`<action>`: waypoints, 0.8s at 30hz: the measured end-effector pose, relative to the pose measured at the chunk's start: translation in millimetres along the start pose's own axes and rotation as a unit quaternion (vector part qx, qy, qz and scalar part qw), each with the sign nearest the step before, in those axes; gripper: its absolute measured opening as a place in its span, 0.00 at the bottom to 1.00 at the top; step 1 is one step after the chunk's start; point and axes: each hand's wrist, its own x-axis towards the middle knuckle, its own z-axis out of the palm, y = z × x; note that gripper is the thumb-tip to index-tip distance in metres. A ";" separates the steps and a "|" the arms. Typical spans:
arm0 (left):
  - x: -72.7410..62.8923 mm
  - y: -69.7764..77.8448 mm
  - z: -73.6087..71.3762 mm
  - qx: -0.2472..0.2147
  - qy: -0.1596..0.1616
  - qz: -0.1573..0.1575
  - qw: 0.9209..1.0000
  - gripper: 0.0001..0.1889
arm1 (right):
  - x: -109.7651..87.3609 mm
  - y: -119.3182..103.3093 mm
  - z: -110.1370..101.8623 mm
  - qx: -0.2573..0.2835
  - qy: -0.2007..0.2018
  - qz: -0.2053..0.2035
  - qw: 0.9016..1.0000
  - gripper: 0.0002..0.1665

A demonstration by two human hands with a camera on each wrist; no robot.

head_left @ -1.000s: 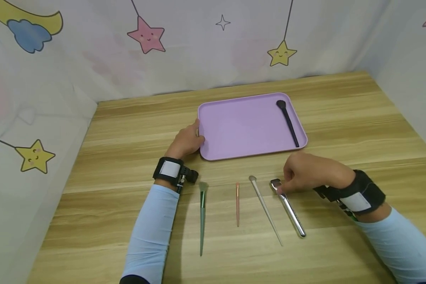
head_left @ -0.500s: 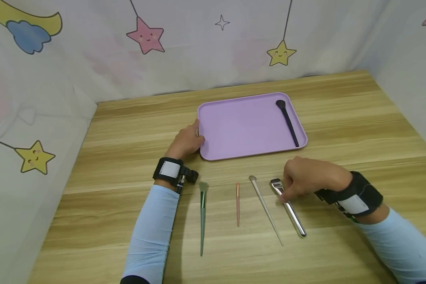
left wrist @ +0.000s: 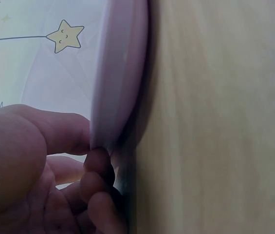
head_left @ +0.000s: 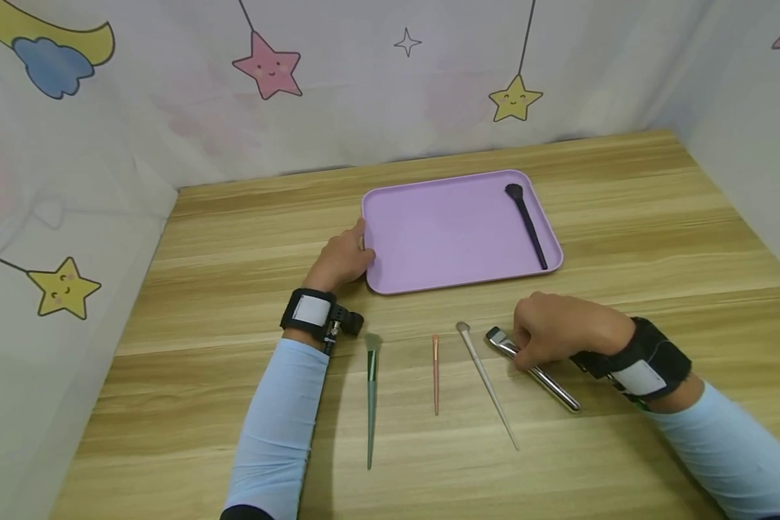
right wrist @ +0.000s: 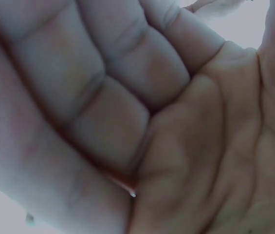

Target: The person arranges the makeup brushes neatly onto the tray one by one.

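Observation:
My left hand [head_left: 341,256] pinches the left rim of a shallow purple tray [head_left: 429,285]; in the left wrist view the thumb and curled fingers [left wrist: 98,161] meet at the tray's edge [left wrist: 122,73]. Inside the tray, along its right side, lies a black makeup brush [head_left: 526,224]. My right hand [head_left: 568,328] grips a silver makeup brush [head_left: 555,388] between thumb and fingers near its dark, flat head. Its handle slants toward the lower right. The right wrist view is filled by curled fingers and palm [right wrist: 176,146], and the brush is hidden there.
Three more makeup brushes lie on the wooden table [head_left: 234,238]: a green one [head_left: 371,397], a short pink one [head_left: 436,375] and a slim pale one [head_left: 487,383] just left of the silver brush. A patterned white curtain [head_left: 364,108] borders the table's back and sides.
My right hand has taken hold of the silver brush. Its handle end has swung to the right and up, and its head slightly left. The left hand and tray have stayed put.

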 end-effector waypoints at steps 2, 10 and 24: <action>0.3 0.3 0.2 0.000 -0.001 0.000 1.000 0.38 | 0.8 0.9 -0.7 0.005 0.005 -0.006 1.000 0.18; 0.8 -0.1 0.0 0.004 0.000 0.002 1.000 0.38 | 3.9 5.1 -7.4 0.008 0.049 -0.019 0.999 0.18; 1.9 -1.5 1.0 0.002 0.002 0.006 1.000 0.39 | 7.7 8.9 -18.1 0.047 0.163 -0.022 0.985 0.05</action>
